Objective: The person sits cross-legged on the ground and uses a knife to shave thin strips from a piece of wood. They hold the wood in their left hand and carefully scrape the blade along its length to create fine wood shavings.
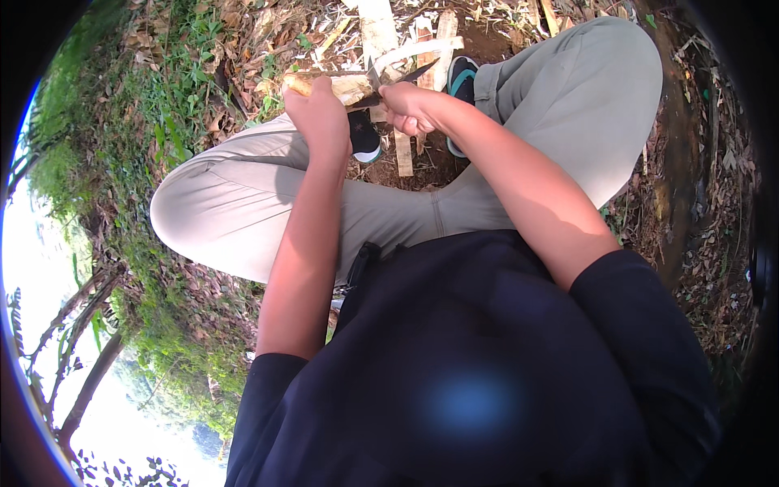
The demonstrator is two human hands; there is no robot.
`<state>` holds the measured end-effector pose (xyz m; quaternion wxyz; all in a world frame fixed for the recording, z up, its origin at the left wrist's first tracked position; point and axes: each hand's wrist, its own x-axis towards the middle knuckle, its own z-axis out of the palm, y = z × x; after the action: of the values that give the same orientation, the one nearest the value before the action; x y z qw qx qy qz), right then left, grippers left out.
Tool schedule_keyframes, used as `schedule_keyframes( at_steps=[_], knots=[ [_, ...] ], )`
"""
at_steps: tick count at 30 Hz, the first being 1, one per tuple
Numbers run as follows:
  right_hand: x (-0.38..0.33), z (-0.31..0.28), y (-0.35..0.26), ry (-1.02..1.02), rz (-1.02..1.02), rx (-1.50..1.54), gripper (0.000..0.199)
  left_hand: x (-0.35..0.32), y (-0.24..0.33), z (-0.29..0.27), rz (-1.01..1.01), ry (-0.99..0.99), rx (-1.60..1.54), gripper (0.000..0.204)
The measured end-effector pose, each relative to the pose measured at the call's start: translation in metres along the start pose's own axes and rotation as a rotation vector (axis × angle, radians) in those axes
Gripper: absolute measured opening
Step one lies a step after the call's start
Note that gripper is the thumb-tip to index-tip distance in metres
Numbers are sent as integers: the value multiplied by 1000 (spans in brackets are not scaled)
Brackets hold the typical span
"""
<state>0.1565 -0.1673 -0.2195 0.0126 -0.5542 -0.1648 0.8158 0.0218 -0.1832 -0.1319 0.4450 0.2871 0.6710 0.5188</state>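
My left hand (317,109) is wrapped round one end of a pale piece of wood (350,88), which lies crosswise in front of me between my knees. At its right end my right hand (412,108) is closed round what looks like a knife. A dark, narrow, pointed part (419,71) shows above my right fingers, and another dark edge lies against the wood on their left. The fist hides how these parts join. Flat pale wood strips (405,154) lie on the ground below and beyond both hands.
My bent legs in light trousers (560,114) frame the work on both sides. Two dark shoes (462,79) stand close beside the strips. Wood shavings and dry leaves cover the ground beyond. Green plants (182,105) grow at the left, and a brown strip of earth (672,178) runs along the right.
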Motion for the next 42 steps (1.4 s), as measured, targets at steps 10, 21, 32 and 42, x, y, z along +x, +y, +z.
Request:
schedule_keyframes(
  at_steps=[10,21,32,42],
  knots=[
    [-20,25,23,616,-152,-964,32,-10,8,12,-57,-19,-24,25],
    [-8,33,9,564,2,-931,36,-12,-11,15,-16,43,-83,27],
    [31,0,41,338,-137,-692,30,9,-5,4,-16,-32,-216,25],
    [27,10,42,199,-60,74,30,18,-7,3,-26,-14,-192,24]
  ],
)
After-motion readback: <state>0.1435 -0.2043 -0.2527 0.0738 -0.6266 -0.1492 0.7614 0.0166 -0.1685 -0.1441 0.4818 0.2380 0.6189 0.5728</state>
